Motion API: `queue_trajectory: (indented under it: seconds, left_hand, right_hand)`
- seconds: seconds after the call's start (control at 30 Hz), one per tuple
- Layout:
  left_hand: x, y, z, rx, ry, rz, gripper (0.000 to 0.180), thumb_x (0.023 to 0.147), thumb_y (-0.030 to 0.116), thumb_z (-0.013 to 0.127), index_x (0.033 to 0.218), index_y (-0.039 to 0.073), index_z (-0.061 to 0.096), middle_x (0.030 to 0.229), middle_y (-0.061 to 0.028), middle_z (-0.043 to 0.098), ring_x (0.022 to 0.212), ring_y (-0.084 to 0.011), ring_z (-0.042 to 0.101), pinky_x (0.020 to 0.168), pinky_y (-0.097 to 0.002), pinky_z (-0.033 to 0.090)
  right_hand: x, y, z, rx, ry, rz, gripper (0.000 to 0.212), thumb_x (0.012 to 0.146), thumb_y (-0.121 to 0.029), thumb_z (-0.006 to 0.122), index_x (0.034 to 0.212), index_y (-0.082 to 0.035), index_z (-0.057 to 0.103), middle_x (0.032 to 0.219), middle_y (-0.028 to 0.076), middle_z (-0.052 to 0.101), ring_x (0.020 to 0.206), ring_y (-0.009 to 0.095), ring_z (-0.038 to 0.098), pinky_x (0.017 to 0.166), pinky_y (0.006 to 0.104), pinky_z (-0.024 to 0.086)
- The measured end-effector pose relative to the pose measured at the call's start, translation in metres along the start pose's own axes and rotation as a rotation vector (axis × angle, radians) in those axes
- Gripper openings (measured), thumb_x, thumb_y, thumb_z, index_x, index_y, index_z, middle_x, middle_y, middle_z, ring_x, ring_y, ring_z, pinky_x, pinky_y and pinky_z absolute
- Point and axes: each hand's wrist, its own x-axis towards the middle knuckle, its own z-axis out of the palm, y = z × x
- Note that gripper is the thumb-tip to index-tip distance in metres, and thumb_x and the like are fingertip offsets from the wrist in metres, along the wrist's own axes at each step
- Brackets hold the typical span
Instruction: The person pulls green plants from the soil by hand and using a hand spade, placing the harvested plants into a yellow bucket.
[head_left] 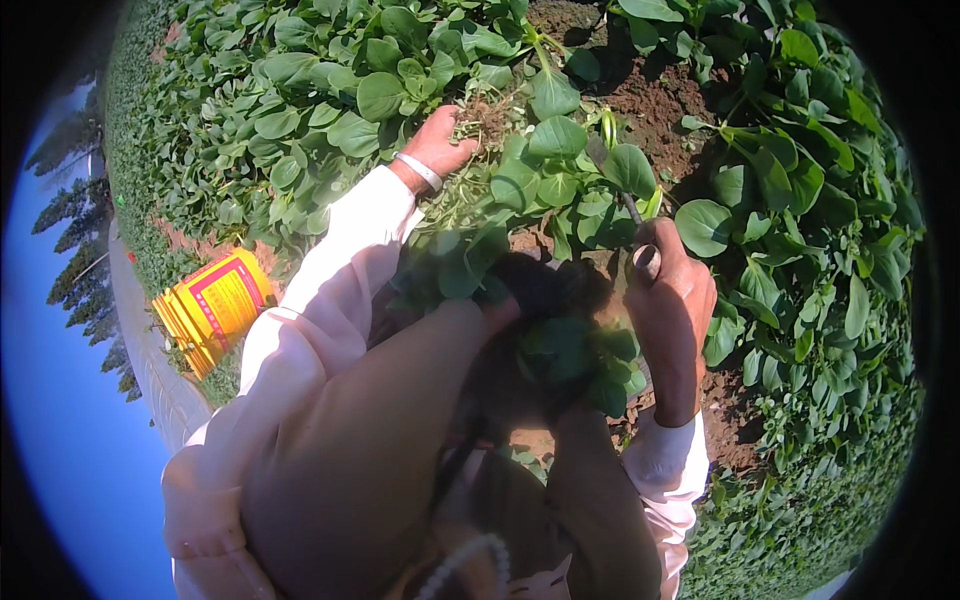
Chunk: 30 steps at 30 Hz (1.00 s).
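Note:
My left hand [440, 145], with a white band at the wrist, is closed round a bunch of pulled weeds [484, 122] with tangled, soil-coloured roots. My right hand [672, 290] grips the handle of a small hand tool [632, 208]; its thin dark shaft runs up among the leaves, and its working end is hidden. Between the two hands grows a broad-leaved green plant [560, 165]. More loose thin weeds [455, 210] lie below my left hand.
Dense leafy plants [290, 100] fill the left and far side, and another row [790, 200] stands at the right. Bare reddish soil [660, 105] shows between them. A yellow bucket [215, 305] lies tilted at the left, near a paved path [150, 320]. My bent knees are close below.

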Motion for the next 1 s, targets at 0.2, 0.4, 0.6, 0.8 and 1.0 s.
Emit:
queue_trajectory:
  seconds: [0.2, 0.4, 0.6, 0.8, 1.0]
  left_hand:
    - [-0.004, 0.025, 0.007, -0.066, -0.079, 0.166, 0.042, 0.073, 0.01, 0.056, 0.113, -0.002, 0.062, 0.103, -0.0135, 0.068, 0.095, -0.0248, 0.064, 0.095, -0.0333, 0.047]
    - [0.009, 0.039, 0.009, -0.002, 0.154, 0.206, 0.038, 0.072, 0.002, 0.057, 0.11, -0.003, 0.062, 0.101, -0.0158, 0.068, 0.096, -0.0248, 0.064, 0.093, -0.0324, 0.048]
    - [0.027, 0.04, 0.016, 0.103, 0.136, 0.211, 0.038, 0.072, 0.0, 0.061, 0.109, 0.003, 0.067, 0.1, -0.0142, 0.07, 0.093, -0.0287, 0.067, 0.089, -0.0335, 0.05]
    - [0.038, 0.084, 0.028, -0.11, -0.137, 0.213, 0.037, 0.081, 0.016, 0.071, 0.116, 0.004, 0.065, 0.103, -0.0145, 0.07, 0.094, -0.0224, 0.068, 0.085, -0.0319, 0.05]
    - [0.052, 0.098, 0.05, 0.436, -0.221, 0.383, 0.061, 0.066, 0.005, 0.074, 0.124, 0.016, 0.061, 0.095, -0.0108, 0.059, 0.097, -0.0334, 0.061, 0.079, -0.0422, 0.052]
  right_hand:
    - [-0.013, 0.008, 0.008, 0.085, 0.153, -0.017, 0.021, 0.077, 0.0, 0.06, 0.095, -0.009, 0.058, 0.068, 0.018, 0.061, 0.062, 0.038, 0.06, 0.058, 0.04, 0.047]
    - [-0.004, 0.025, 0.006, 0.02, 0.053, -0.076, 0.031, 0.073, 0.0, 0.063, 0.101, -0.011, 0.056, 0.076, 0.018, 0.065, 0.066, 0.037, 0.064, 0.058, 0.0421, 0.048]
    - [-0.015, 0.034, 0.001, 0.09, 0.202, 0.017, 0.03, 0.072, 0.003, 0.059, 0.099, -0.011, 0.057, 0.068, 0.016, 0.061, 0.062, 0.038, 0.061, 0.057, 0.0397, 0.048]
    - [-0.001, 0.049, 0.031, 0.253, 0.065, -0.039, 0.03, 0.072, 0.003, 0.057, 0.097, -0.012, 0.056, 0.064, 0.018, 0.056, 0.062, 0.041, 0.058, 0.057, 0.0418, 0.046]
    - [-0.007, 0.045, 0.048, 0.186, 0.09, -0.001, 0.028, 0.073, 0.0, 0.061, 0.096, -0.014, 0.055, 0.065, 0.016, 0.06, 0.065, 0.041, 0.061, 0.058, 0.0441, 0.046]
